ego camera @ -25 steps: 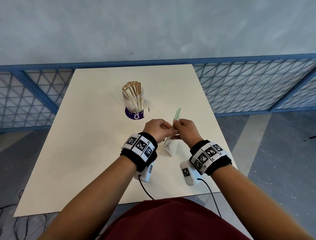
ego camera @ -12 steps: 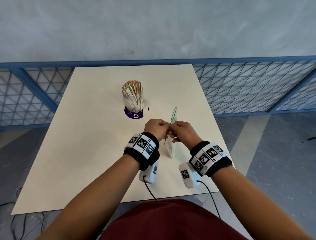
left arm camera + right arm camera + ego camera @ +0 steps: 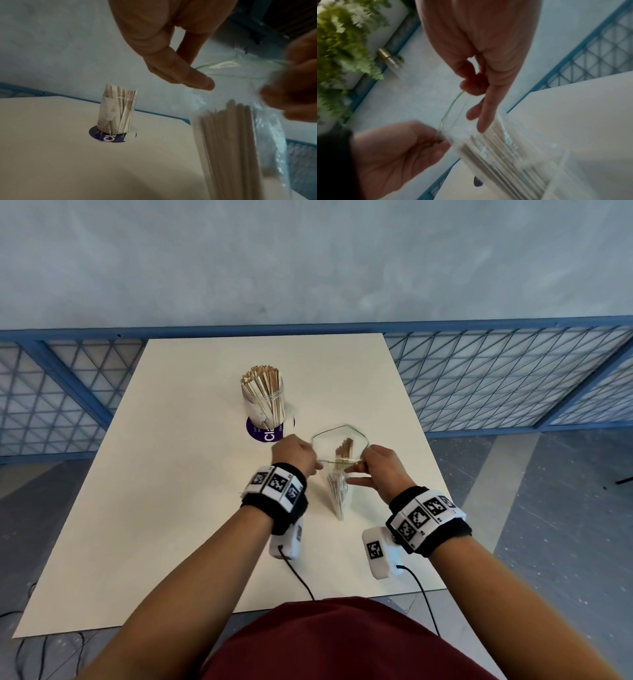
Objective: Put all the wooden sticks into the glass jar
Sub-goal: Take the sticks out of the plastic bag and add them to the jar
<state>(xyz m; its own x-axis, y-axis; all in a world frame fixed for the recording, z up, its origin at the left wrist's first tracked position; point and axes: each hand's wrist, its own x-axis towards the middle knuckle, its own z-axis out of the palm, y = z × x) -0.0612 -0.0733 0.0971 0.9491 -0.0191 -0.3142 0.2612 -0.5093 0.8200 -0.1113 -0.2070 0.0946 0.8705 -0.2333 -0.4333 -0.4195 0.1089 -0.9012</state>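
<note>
Two hands hold a clear plastic zip bag with a green seal line, its mouth pulled wide into an open loop above the near middle of the cream rectangular table. Gripping the left edge of the mouth is the left hand, thumb and fingers pinched on the plastic. On the right edge the right hand pinches with thumb and forefinger, while its other fingers reach out straight along the bag's side. Inside the bag stands a bundle of thin pale wooden sticks, their tops showing through the open mouth and their lower ends gathered in the bag's narrow bottom, which is low over the table; whether it touches the surface cannot be told.

Farther away and to the left, well apart from the bag, a round clear glass jar stands upright on a purple round sticker with white lettering. It is already packed with more pale wooden sticks that rise above its rim.

Beyond the table's far edge runs a blue metal mesh fence, with a pale grey wall behind it.
</note>
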